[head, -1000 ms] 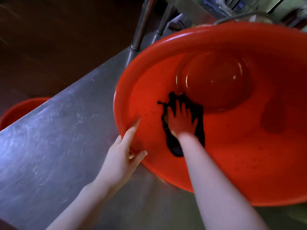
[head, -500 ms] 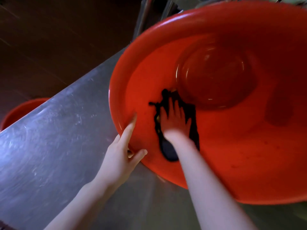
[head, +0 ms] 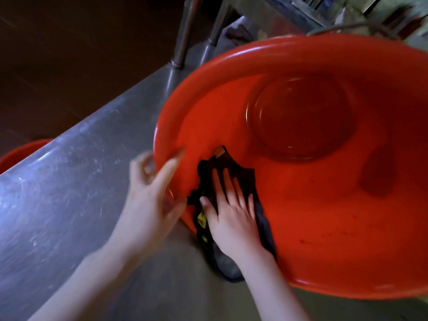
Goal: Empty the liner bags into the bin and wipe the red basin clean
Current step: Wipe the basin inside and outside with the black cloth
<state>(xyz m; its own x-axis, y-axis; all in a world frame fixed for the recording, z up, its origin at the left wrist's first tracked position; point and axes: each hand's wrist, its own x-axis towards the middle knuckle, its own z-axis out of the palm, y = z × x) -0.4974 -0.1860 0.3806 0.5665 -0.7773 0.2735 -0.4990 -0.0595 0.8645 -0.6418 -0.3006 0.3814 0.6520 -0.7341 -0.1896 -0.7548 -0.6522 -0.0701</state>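
A big red basin [head: 328, 218] stands tilted on the steel counter [head: 69, 181], its inside facing me. A dark cloth [head: 240, 179] with yellow marks lies on the basin's near left wall and hangs over the rim. My right hand [head: 231, 216] presses flat on that cloth with straight, spread fingers. My left hand [head: 150, 200] is at the basin's left rim, forefinger laid along the rim's inner side, thumb near the outer wall; it is blurred. A round raised base shows deep in the basin.
Another red basin [head: 20, 154] peeks out below the counter's far edge at left. Steel legs [head: 185, 31] rise behind the basin. Cluttered shelving [head: 335, 10] is at the top right. Dark floor lies beyond the counter.
My right hand has slid the cloth down the basin wall toward the near rim, so the cloth now hangs over the edge. My left hand has shifted a little along the rim.
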